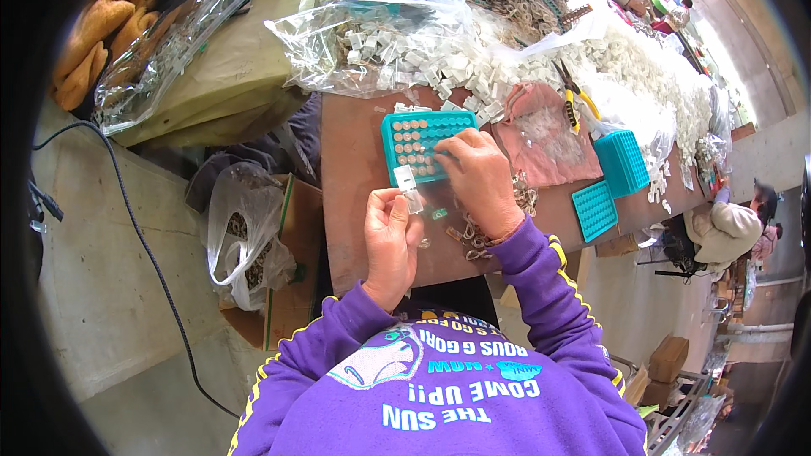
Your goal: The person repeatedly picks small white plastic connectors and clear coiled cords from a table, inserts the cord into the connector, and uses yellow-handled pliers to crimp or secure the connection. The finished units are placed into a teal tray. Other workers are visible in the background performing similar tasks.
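Observation:
My left hand (391, 241) pinches a small white plastic casing (406, 177) between thumb and fingers, just off the near left corner of a teal tray (389, 142). Round tan discs (408, 137) sit in rows in the tray's left part, while pockets on its right part hold none. My right hand (480, 177) reaches over the tray's right side with its fingertips drawn together at the discs. Whatever those fingertips grip is too small to make out. Below the tray lie a small green piece (438, 214) and pale coiled cords (475, 239).
Behind the tray spreads a heap of white plastic casings (473, 67), partly under clear bags. Yellow-handled pliers (576, 101) lie by a pink cloth (545, 139). Stacked teal trays (623, 165) and a single tray (595, 211) stand right. Other people work farther right.

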### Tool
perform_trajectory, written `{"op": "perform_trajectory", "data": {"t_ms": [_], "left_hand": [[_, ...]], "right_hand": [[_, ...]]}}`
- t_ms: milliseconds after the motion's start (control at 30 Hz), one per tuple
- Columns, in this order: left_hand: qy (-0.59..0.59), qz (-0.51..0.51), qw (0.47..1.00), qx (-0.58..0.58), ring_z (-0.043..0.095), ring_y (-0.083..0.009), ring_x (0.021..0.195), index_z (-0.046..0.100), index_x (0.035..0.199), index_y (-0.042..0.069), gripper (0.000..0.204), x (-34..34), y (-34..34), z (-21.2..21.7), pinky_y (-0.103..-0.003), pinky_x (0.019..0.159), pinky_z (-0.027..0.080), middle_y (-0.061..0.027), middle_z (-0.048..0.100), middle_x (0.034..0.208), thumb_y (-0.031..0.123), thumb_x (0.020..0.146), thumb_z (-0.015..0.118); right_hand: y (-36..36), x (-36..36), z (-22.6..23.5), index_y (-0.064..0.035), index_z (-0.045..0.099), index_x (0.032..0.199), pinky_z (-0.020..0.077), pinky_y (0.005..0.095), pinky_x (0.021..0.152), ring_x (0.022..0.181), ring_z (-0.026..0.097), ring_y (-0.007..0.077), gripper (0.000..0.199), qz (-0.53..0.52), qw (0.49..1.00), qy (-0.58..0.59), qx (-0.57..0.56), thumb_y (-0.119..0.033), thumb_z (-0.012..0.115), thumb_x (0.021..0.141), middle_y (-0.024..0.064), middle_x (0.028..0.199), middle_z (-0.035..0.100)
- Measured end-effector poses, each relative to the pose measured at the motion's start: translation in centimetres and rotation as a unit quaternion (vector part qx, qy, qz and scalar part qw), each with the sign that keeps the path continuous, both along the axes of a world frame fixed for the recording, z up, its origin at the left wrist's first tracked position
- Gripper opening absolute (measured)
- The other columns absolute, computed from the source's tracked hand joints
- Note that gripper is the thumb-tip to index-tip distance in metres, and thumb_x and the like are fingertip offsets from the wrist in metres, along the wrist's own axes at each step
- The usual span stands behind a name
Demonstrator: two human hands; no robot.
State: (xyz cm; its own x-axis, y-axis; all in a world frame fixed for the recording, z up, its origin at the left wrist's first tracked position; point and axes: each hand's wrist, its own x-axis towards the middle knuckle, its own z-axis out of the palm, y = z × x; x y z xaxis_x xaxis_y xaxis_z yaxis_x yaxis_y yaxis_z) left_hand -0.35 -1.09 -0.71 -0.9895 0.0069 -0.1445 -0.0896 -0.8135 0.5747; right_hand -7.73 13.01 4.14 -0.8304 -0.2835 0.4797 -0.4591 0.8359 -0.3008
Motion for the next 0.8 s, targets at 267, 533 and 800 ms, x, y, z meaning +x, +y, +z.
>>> {"op": "perform_trajectory", "data": {"t_ms": [267, 533, 800], "left_hand": [[0.001, -0.001, 1.0, 0.004, 0.042, -0.0053, 0.057, 0.048, 0.109, 0.009, 0.01, 0.0, 0.0, -0.1, -0.018, 0.049, 0.033, -0.0071, 0.064, 0.097, 0.016, 0.103, 0.052], [-0.016, -0.008, 1.0, 0.001, 0.042, -0.0052, 0.055, 0.049, 0.109, 0.007, 0.016, -0.1, -0.1, 0.1, -0.017, 0.045, 0.031, -0.0091, 0.063, 0.099, 0.022, 0.104, 0.052], [0.0, -0.017, 0.999, 0.044, 0.062, -0.0141, 0.079, 0.05, 0.109, 0.006, 0.018, -0.4, 0.0, -0.5, -0.025, 0.067, 0.049, -0.0096, 0.064, 0.098, 0.021, 0.101, 0.057]], "right_hand": [[-0.2, -0.8, 0.8, -0.0044, 0.065, 0.089, 0.0533, 0.0406, 0.069, 0.081, 0.065, 0.034, 0.007, 0.036, 0.993, -0.05, -0.098, -0.005, 0.066, 0.082, 0.0131, 0.091, 0.065], [-0.4, -1.8, 1.2, -0.004, 0.066, 0.091, 0.0546, 0.0386, 0.07, 0.08, 0.066, 0.0313, 0.01, 0.136, 0.989, -0.05, 0.007, -0.004, 0.066, 0.081, 0.0123, 0.086, 0.062], [-0.9, -0.2, 2.7, -0.0037, 0.065, 0.087, 0.0537, 0.0356, 0.065, 0.074, 0.066, 0.0289, 0.006, 0.084, 0.991, -0.045, -0.088, -0.002, 0.067, 0.081, 0.0105, 0.082, 0.063]]}}
